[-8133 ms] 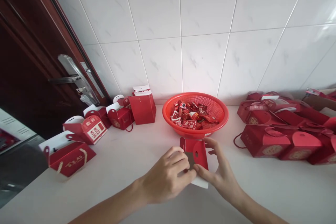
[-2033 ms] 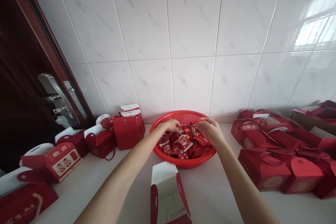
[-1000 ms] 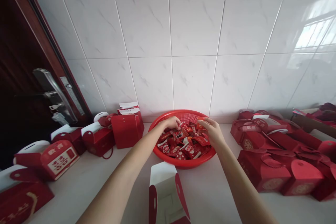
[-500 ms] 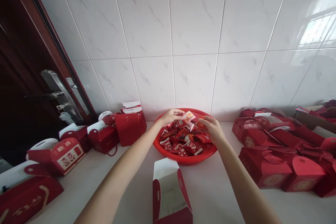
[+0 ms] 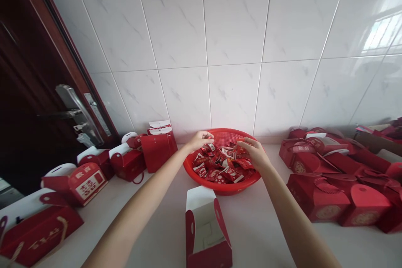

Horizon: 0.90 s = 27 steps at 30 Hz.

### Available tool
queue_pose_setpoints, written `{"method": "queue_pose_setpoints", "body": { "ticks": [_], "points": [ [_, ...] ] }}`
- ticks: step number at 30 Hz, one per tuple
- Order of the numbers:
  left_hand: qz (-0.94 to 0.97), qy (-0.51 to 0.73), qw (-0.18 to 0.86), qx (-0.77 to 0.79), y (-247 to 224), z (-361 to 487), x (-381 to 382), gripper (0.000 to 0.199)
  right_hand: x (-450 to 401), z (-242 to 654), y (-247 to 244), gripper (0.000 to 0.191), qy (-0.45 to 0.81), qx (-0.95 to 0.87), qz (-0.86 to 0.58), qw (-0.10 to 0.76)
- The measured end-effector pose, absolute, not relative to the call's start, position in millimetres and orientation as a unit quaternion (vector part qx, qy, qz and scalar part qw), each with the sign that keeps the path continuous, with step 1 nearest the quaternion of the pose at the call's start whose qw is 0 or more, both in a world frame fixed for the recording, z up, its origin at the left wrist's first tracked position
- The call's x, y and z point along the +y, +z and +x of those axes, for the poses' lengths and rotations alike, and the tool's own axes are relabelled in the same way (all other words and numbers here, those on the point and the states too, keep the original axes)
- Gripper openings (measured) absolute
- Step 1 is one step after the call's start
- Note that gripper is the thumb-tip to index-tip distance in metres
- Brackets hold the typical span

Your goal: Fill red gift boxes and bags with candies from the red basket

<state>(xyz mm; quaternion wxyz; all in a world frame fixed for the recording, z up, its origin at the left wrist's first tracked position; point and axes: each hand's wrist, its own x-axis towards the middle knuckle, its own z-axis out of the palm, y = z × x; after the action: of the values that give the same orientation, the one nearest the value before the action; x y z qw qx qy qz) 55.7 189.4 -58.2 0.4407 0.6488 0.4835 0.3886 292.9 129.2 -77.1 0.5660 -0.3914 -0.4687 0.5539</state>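
Note:
A red plastic basket (image 5: 220, 190) holds several wrapped candies (image 5: 230, 173), mostly in red and white packets. Over its back left part, my left hand (image 5: 198, 141) is closed with thumb and fingers together; a small reddish bit shows at the fingertips, too little to name. My right hand (image 5: 255, 153) reaches over the right rim, its fingers pinching an orange-red candy packet (image 5: 240, 147). In front of the basket stands a red gift box (image 5: 209, 255) with a white inside, its top open and nothing visible in it.
Red gift boxes (image 5: 91, 184) with raised flaps line the left, near a dark door (image 5: 19, 71) with a metal handle. Behind them a taller red box (image 5: 159, 153) leans near the tiled wall (image 5: 232, 96). Several closed red boxes (image 5: 329, 201) crowd the right.
The pale packet at my left fingertips no longer shows, and that hand has moved slightly left with its fingers curled in. My right hand stays nearly in place with the orange-red packet.

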Motion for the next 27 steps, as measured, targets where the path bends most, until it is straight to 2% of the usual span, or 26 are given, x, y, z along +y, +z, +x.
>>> {"method": "queue_pose_setpoints", "body": {
  "ticks": [10, 16, 22, 27],
  "points": [
    [0.648, 0.408, 0.473, 0.437, -50.4, 70.8, 179.2, 0.034, 131.3, 293.9, -79.5, 0.037, 0.555, -0.467, -0.389, 0.569],
    [0.677, 0.437, 0.447, 0.387, -47.1, 92.2, 173.2, 0.040, 130.7, 295.1, -77.6, 0.031, 0.579, -0.457, -0.383, 0.556],
    [0.721, 0.458, 0.384, 0.352, -46.8, 105.1, 162.8, 0.025, 130.9, 295.3, -75.9, 0.025, 0.612, -0.442, -0.366, 0.544],
    [0.787, 0.418, 0.313, 0.329, -50.9, 104.8, 153.4, 0.017, 132.5, 295.3, -75.4, 0.022, 0.622, -0.422, -0.356, 0.556]
  ]
}}
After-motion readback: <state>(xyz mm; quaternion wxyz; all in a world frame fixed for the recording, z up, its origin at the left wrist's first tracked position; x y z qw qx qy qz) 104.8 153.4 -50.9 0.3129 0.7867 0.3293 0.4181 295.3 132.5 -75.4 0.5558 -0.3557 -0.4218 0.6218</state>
